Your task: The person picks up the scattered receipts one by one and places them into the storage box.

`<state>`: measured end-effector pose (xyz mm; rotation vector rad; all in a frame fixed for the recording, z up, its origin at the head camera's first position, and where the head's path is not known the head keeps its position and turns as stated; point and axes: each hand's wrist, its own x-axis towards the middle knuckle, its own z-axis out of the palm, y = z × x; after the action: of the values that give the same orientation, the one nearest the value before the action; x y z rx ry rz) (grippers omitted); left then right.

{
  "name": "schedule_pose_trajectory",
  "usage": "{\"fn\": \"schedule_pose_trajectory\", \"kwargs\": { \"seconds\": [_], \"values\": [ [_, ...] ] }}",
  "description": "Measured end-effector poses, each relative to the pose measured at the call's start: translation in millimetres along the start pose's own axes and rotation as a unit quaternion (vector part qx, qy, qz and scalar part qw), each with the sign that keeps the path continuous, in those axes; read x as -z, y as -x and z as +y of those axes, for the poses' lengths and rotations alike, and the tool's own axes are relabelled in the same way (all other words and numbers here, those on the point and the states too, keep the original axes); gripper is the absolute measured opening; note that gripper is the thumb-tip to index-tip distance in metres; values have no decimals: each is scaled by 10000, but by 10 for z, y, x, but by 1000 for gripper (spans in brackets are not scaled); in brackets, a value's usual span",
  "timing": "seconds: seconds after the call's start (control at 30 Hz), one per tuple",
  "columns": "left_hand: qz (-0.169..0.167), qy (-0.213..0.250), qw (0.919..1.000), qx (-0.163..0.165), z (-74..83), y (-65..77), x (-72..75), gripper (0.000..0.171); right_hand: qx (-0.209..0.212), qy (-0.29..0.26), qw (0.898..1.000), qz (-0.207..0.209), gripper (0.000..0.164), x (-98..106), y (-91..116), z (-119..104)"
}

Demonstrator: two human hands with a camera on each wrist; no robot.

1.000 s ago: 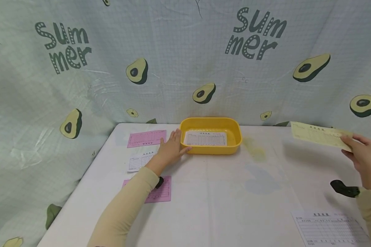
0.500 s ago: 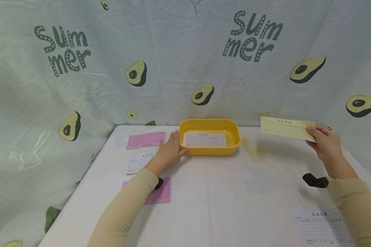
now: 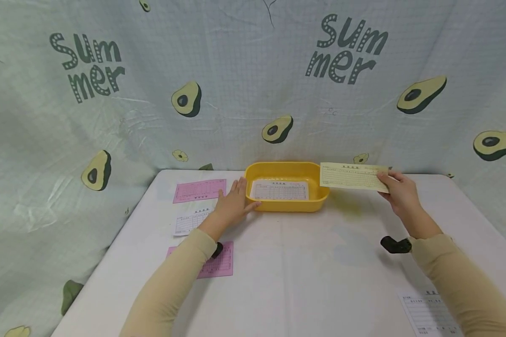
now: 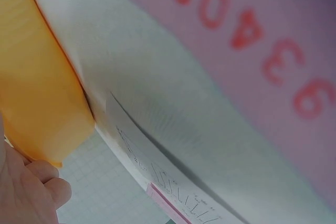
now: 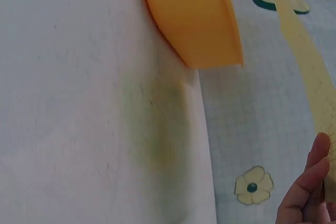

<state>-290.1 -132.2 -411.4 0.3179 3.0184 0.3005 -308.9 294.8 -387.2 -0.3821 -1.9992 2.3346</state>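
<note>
My right hand (image 3: 400, 194) pinches a yellow printed slip (image 3: 352, 176) by its right end. The slip is raised above the table, and its left end overlaps the right rim of the yellow tray (image 3: 288, 206) in the head view. Inside the tray lies a white printed slip (image 3: 279, 190). With fingers spread, my left hand (image 3: 233, 202) rests against the tray's left side, thumb along the front rim. In the right wrist view the yellow slip (image 5: 310, 72) rises from between thumb and fingers. In the left wrist view the fingers (image 4: 44, 174) touch the tray's edge.
Left of the tray lie a pink slip (image 3: 200, 190), a white slip (image 3: 190, 222) and another pink slip (image 3: 221, 263) partly under the left forearm. A white form (image 3: 430, 312) lies front right, partly covered by the right sleeve. A patterned cloth (image 3: 236, 84) hangs behind the table.
My right hand has carried the yellow slip leftward from the far right to the tray's right rim. The left hand and the tray have stayed in place.
</note>
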Motion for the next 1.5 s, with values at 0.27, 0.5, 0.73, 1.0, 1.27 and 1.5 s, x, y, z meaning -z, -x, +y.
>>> {"fn": "schedule_pose_trajectory", "kwargs": {
  "seconds": [0.27,0.5,0.73,1.0,1.27,1.5],
  "values": [
    [-38,66,10000,17,7,17,-15,95,151,347,9984,-428,58,-439,59,124],
    [-68,21,9999,91,12,24,-2,96,94,558,9960,-684,56,-778,37,182],
    [-51,2,10000,30,14,22,-8,96,-101,475,9958,-775,52,-1019,23,192],
    [23,-58,10000,-33,12,19,7,95,-150,699,9942,-805,50,-1232,3,194],
    [-3,1,10000,-12,12,22,16,95,-35,1429,9851,-955,45,-1368,-23,174],
    [-15,2,10000,23,3,9,0,95,-96,1709,9783,-1166,44,-1534,-32,84]
  ]
}}
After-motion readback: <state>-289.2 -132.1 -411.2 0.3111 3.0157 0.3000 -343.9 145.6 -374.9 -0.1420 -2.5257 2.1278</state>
